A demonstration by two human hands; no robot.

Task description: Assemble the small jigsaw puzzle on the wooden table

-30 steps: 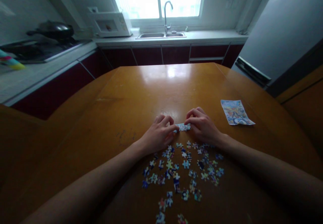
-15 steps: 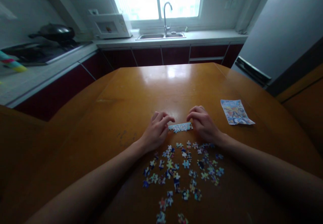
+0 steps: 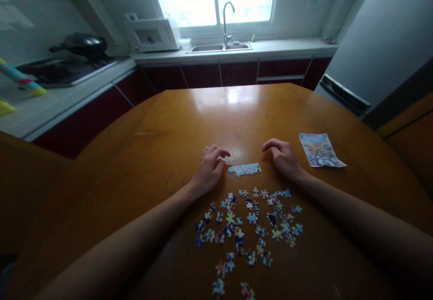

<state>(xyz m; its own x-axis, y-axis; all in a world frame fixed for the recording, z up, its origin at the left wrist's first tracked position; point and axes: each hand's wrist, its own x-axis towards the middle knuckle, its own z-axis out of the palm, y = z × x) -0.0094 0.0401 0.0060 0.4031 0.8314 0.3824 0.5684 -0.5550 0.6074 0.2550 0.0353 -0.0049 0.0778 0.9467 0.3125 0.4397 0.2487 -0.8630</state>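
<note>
A joined strip of pale blue jigsaw pieces [image 3: 245,169] lies on the table between my hands. My left hand [image 3: 210,167] rests just left of the strip, its thumb and fingers apart and holding nothing. To the right, my right hand [image 3: 282,156] is clear of the strip, its fingers loosely bent with nothing visible in them. Many loose jigsaw pieces [image 3: 252,218] are scattered on the near side of the strip, between my forearms.
A creased picture sheet [image 3: 320,150] lies to the right of my right hand on the wooden table [image 3: 209,119]. Beyond the table are a counter with a sink [image 3: 219,47], a microwave [image 3: 154,34], and a wok [image 3: 84,43] on the stove. A fridge [image 3: 389,43] stands at right.
My right hand has drawn away from the strip's right end, to the right. My left hand has shifted slightly off the strip's left end. The strip now shows whole.
</note>
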